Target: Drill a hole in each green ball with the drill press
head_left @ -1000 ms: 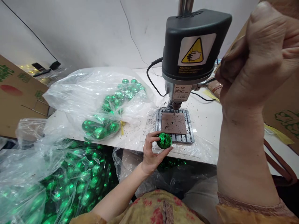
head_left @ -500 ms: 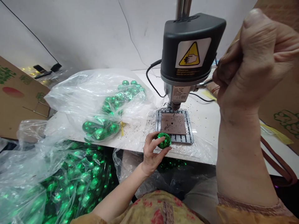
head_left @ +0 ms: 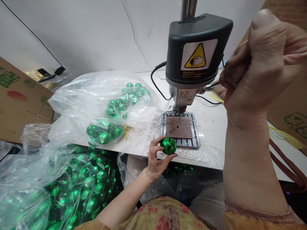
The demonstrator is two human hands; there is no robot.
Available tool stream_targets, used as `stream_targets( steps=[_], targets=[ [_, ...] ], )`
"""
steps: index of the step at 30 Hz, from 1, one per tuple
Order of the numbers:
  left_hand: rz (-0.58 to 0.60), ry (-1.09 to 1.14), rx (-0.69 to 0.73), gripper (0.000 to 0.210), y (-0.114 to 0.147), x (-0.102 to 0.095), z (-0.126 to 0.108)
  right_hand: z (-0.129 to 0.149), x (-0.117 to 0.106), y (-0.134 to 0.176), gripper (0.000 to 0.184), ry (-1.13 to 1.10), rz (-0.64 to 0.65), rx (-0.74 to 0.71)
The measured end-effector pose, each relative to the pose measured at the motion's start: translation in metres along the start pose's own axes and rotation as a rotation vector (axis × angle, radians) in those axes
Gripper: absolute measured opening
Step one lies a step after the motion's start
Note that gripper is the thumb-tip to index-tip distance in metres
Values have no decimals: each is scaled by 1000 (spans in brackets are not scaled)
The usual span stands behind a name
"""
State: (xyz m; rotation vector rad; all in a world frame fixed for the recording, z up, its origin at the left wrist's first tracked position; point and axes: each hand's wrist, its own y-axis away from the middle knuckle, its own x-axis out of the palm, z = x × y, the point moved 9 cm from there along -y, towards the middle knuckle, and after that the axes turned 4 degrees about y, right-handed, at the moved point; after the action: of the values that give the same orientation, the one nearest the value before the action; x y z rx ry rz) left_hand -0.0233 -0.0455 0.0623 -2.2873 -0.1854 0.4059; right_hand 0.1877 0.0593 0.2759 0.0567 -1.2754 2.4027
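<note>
1. The left hand [head_left: 155, 161] holds a green shiny ball [head_left: 169, 146]; its grip is clamped on it, with the fingers at the upper and left side and the thumb below.
2. This ball is over the near edge of the slotted base plate [head_left: 197, 137] of a drill press [head_left: 201, 28]. I cannot tell whether the ball touches the plate.
3. On the plate lies a brown board [head_left: 185, 129] with one small dark hole.
4. The right hand [head_left: 259, 64] is raised beside the machine. Its grip is closed on the metal lever [head_left: 211, 85], whose end is hidden by the fingers.
5. The black housing carries a white label [head_left: 200, 54] with a yellow warning triangle and a drawn hand. Under it the word "Attention" can be read in yellow; the smaller lines there are not clear.
6. A pale plate with print [head_left: 186, 95] is on the silver body, but its lines are too small to read surely.
7. On the bench [head_left: 212, 127], at the left, a clear bag [head_left: 76, 92] with more green balls is lying.
8. The left carton [head_left: 26, 115] shows green marks and a red oval; I cannot read the marks.
</note>
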Motion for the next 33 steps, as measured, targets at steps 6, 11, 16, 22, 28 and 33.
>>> stream_targets(
  steps=[6,11,16,22,28,33],
  targets=[
    [-56,101,-170,53,7,-3,17,-3,0,-1,41,-14,-3,9],
    [-141,162,-388,50,14,-9,33,-5,-1,-1,41,-18,-6,30],
    [-164,167,-416,50,14,-13,35,-4,-2,0,40,6,-5,32],
    [-177,138,-432,51,17,-16,38,-4,-2,0,40,2,-8,45],
    [-117,73,-413,47,17,-16,40,-2,-3,-1,39,0,-9,-1],
    [-81,58,-402,44,19,-18,39,-4,-4,-1,41,-14,-29,-6]
  ],
)
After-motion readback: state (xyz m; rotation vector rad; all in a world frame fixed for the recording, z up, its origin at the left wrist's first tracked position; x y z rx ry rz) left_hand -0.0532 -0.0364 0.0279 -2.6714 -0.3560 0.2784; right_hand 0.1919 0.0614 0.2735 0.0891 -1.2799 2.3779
